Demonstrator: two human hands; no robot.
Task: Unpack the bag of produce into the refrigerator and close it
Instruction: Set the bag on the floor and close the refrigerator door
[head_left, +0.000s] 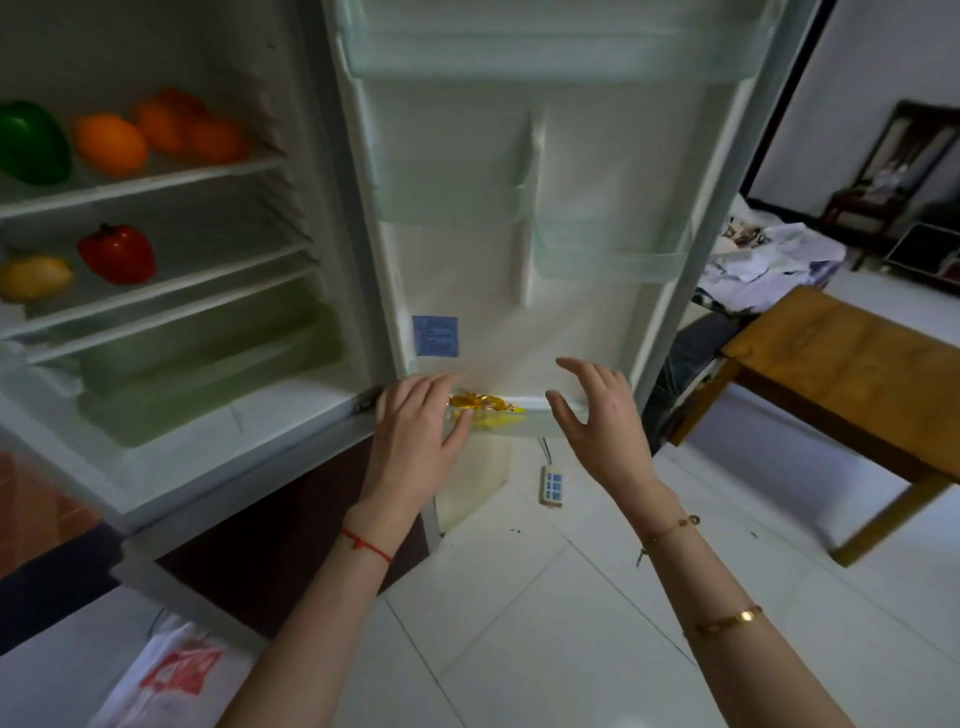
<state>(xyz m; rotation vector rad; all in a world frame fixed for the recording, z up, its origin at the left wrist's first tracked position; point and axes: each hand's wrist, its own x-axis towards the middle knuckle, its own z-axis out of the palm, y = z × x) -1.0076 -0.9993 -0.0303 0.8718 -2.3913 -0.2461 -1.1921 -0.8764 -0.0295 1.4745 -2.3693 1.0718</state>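
Item: yellow packet (485, 406), lying in the lowest bin of the open refrigerator door (519, 312). Left hand (415, 421) flat beside it, fingers loosely extended, touching it; right hand (597, 415) spread wide, empty. Bag (171, 675) on floor (contents unseen). Advice: seat packet fully behind rail, then swing door shut.

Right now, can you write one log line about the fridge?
fridge door: open | left hand: on yellow packet | right hand: open, empty | shelves: produce
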